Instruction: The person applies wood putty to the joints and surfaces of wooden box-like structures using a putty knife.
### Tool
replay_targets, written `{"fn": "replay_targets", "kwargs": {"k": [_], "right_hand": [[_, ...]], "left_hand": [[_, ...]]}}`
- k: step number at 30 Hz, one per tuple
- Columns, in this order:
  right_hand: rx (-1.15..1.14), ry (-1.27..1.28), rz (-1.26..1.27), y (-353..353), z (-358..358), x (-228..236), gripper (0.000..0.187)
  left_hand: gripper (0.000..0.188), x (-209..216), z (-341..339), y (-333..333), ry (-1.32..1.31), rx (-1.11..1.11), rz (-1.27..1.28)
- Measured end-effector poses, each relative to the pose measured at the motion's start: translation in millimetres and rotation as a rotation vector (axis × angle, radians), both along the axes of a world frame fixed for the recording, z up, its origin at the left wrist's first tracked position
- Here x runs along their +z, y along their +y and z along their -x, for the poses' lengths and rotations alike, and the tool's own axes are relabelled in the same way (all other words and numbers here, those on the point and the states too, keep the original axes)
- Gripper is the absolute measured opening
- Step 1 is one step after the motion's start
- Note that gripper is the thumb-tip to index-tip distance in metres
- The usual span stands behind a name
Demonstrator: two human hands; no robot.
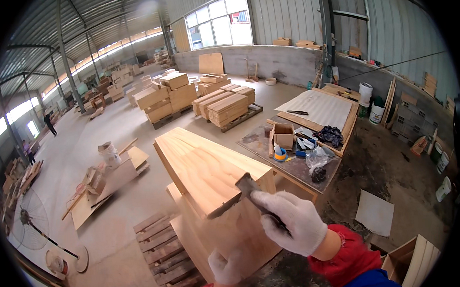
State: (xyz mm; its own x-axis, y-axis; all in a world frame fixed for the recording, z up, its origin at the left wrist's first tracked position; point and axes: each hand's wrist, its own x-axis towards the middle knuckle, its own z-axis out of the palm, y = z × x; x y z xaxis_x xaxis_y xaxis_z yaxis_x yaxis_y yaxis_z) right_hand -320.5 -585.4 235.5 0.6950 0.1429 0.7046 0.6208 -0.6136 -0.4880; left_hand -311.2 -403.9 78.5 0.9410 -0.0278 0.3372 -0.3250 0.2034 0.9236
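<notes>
Scraper (249, 187) inside curled right fingers (268, 199)

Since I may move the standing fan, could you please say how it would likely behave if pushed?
The standing fan would probably tip if pushed high: broad caged head, slender pole. Thin cage wires might bend, and the flat base might slide.

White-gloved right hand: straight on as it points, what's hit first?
Probably the pale rectangular wooden box, at its near edge, with the held dark flat-bladed scraper leading; depth unclear.
</notes>
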Motion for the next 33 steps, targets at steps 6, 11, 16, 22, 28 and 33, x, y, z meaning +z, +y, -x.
{"fn": "replay_targets", "kwargs": {"k": [6, 11, 16, 22, 28, 33], "right_hand": [[0.22, 0.095, 0.471, 4, 12, 20, 0.047], [0.158, 0.055, 0.679, -9, 4, 35, 0.05], [0.022, 0.048, 0.785, -39, 2, 45, 0.048], [-0.117, 0.052, 0.601, -79, 4, 36, 0.048], [-0.002, 0.046, 0.302, -48, 15, 8, 0.049], [0.012, 0.054, 0.102, -32, -4, -17, 0.046]], "left_hand": [[0.028, 2, 3, -4, 0.032, -0.068, 0.098], [0.035, -9, 2, 0, 0.006, -0.076, 0.055], [0.036, -11, 3, 2, 0.043, -0.043, 0.034], [0.039, -3, 5, -3, 0.062, -0.022, 0.11], [0.037, -3, 7, -2, 0.016, 0.005, 0.122], [0.035, -4, 7, -2, 0.068, -0.035, 0.139]]}}
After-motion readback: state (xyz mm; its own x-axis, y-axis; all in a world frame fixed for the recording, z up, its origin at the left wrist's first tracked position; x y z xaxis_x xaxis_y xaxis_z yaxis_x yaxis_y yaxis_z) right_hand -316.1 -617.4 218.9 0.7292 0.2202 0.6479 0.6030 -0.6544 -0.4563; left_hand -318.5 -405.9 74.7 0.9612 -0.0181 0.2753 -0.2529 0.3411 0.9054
